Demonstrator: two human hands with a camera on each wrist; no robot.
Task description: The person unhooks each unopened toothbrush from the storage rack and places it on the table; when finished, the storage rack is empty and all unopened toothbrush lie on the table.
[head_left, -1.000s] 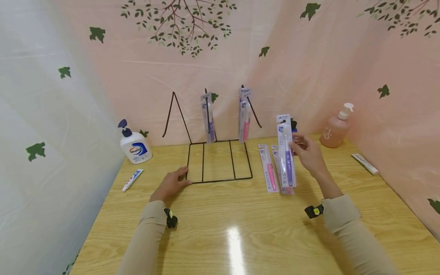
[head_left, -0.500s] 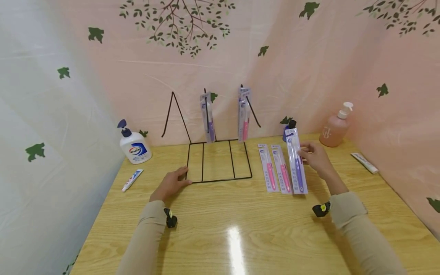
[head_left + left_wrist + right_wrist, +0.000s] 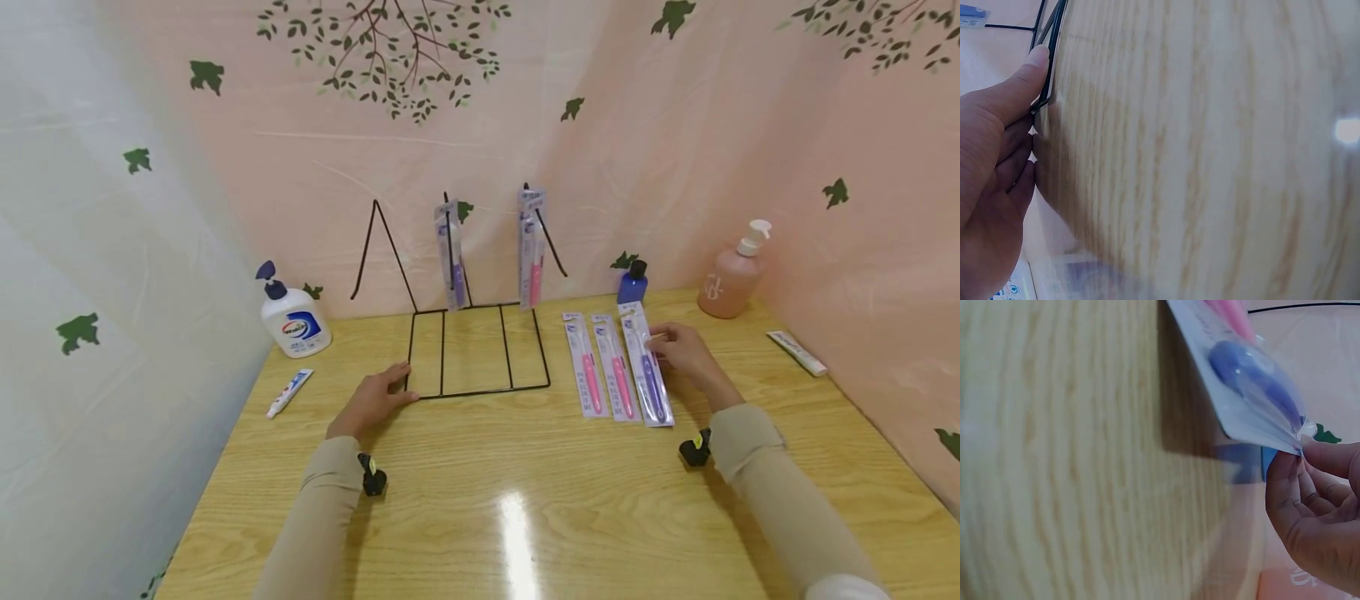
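Observation:
My right hand (image 3: 684,354) pinches the right edge of a packaged purple toothbrush (image 3: 651,387) between thumb and fingers. In the right wrist view the purple toothbrush (image 3: 1254,375) is tilted over the table. Two packaged pink toothbrushes (image 3: 589,375) lie side by side just left of it. My left hand (image 3: 372,402) grips the front left corner of a black wire rack (image 3: 480,393). In the left wrist view my left hand's thumb (image 3: 1025,75) lies along the wire. A packaged purple toothbrush (image 3: 457,275) hangs on the middle hook, and packaged toothbrushes (image 3: 534,258) on the right hook.
A white pump bottle (image 3: 296,325) and a small toothpaste tube (image 3: 289,393) are at the left. A blue bottle (image 3: 632,285), a pink pump bottle (image 3: 731,279) and another tube (image 3: 797,353) are at the right. A patterned curtain (image 3: 465,150) borders the wooden table (image 3: 450,500).
My right hand has moved the purple toothbrush right and down from over the pink ones, lowering it beside them. The left hand stays on the rack.

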